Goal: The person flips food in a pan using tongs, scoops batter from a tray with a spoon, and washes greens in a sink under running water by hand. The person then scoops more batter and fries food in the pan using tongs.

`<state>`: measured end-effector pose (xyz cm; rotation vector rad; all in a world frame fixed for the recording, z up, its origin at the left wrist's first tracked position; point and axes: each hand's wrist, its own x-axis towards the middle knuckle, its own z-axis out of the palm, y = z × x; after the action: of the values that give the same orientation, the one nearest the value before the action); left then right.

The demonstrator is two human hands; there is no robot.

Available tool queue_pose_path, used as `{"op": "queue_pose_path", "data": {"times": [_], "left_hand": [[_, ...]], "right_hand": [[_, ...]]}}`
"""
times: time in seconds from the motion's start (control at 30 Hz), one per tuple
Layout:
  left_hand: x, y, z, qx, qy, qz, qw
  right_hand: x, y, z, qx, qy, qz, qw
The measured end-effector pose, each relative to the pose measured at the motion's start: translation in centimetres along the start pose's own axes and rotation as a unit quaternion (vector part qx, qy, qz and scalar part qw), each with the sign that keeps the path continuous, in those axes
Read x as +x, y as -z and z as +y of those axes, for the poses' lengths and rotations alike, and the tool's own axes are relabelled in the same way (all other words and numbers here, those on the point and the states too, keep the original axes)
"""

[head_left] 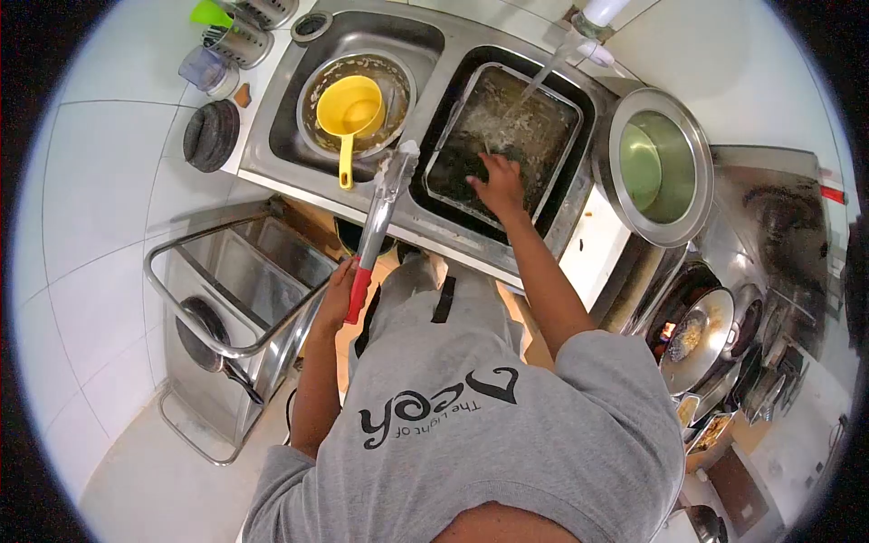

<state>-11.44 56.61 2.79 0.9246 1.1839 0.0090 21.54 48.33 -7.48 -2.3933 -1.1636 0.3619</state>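
Note:
My left hand [339, 285] is closed around the red handle of a long metal utensil [380, 217]. Its far end, topped with white suds, rests near or hovers over the divider between the two basins; I cannot tell which. My right hand [501, 185] reaches into the right basin with its fingers apart, at the lower part of a rectangular baking tray [543, 113]. Whether the fingertips touch the tray is unclear. Water runs from the tap [566, 50] into the tray, which holds cloudy brown water and a dark patch.
A yellow dipper [351, 104] lies in a soiled metal bowl [312, 136] in the left basin. A large metal pot [615, 149] of greenish water stands right of the sink. Beyond it are pans [720, 335] near the stove. A metal rack [204, 348] stands lower left.

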Motion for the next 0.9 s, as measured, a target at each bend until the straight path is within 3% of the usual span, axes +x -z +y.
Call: {"op": "queue_pose_path", "data": {"times": [0.07, 0.27, 0.37, 0.47, 0.53, 0.6, 0.7, 0.83, 0.9], "left_hand": [[0.6, 0.2, -0.3, 0.003, 0.017, -0.007, 1.0], [0.4, -1.0, 0.6, 0.043, -0.032, -0.048, 0.997], [0.8, -0.8, 0.5, 0.059, -0.032, -0.044, 0.997], [0.3, -1.9, 1.3, 0.041, -0.04, -0.034, 0.998], [0.9, -1.5, 0.7, 0.047, -0.037, -0.056, 0.997], [1.4, -1.0, 0.6, 0.088, -0.044, -0.088, 0.991], [0.6, -1.8, 1.4, 0.12, -0.073, -0.104, 0.985], [0.6, -2.6, 1.2, 0.117, -0.061, -0.104, 0.986], [0.4, -3.3, 1.6, 0.127, -0.074, -0.121, 0.982]], "right_hand": [[-0.2, 0.0, -0.9, -0.016, -0.031, -0.04, 0.999], [-0.9, -1.1, -0.1, -0.213, 0.08, -0.101, 0.969], [-0.6, -1.3, 0.2, -0.305, 0.102, -0.192, 0.927], [-0.8, -0.7, 0.7, -0.154, 0.015, -0.148, 0.977], [-0.6, 2.6, -0.8, 0.021, -0.04, -0.142, 0.989], [-0.7, 2.0, -0.2, 0.21, -0.104, -0.115, 0.965], [-1.2, 1.9, 0.2, 0.329, -0.086, -0.008, 0.94], [-0.3, 3.2, -0.2, 0.535, -0.158, 0.042, 0.829], [-0.2, 0.8, 2.2, 0.638, -0.264, 0.008, 0.723]]}}
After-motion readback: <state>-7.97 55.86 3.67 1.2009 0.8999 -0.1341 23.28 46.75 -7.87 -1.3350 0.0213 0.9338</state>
